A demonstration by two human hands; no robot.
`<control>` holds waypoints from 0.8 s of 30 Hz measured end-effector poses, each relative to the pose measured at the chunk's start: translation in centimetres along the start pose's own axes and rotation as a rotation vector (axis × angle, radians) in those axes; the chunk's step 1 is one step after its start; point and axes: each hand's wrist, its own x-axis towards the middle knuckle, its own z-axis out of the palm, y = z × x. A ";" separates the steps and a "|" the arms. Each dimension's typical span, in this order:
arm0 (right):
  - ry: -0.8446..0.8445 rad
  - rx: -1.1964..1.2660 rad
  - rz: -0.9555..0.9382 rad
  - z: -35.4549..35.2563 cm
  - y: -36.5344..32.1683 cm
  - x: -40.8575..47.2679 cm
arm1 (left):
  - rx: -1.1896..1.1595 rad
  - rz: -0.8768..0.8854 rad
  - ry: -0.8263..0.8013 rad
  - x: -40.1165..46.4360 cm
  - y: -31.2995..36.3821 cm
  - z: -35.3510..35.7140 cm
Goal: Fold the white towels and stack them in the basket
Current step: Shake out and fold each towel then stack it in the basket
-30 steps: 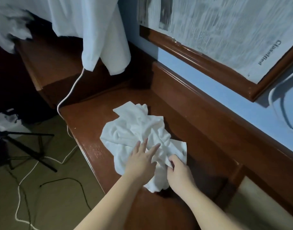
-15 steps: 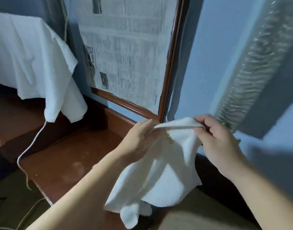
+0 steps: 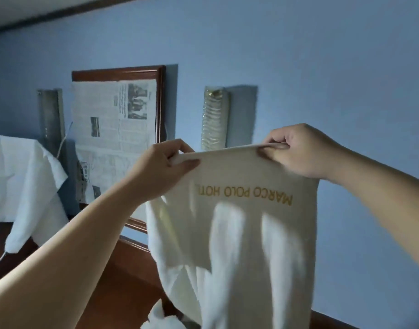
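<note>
Held up in front of the blue wall: white towel point(image 3: 239, 233), hanging with its gold lettering upside down. Top edge pinched by left hand point(image 3: 163, 165) and right hand point(image 3: 298, 150), fingers curled round the corners, above the table point(image 3: 123, 276).

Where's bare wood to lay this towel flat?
Bare wooden surface shows between the left forearm and the held towel, below the newspaper frame. Crowded spots: crumpled white cloth at the bottom edge, draped white cloth far left.
</note>
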 end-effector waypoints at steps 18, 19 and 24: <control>0.180 -0.221 0.233 -13.7 7.4 -12.8 | -0.076 -0.218 -0.012 -2.3 2.3 -0.2; 0.193 -0.224 0.259 -13.8 7.7 -13.3 | -0.134 -0.227 0.007 -2.1 3.1 -0.2; 0.254 -0.264 0.482 -13.0 8.5 -15.6 | -0.554 -0.314 -0.153 -1.5 8.1 0.8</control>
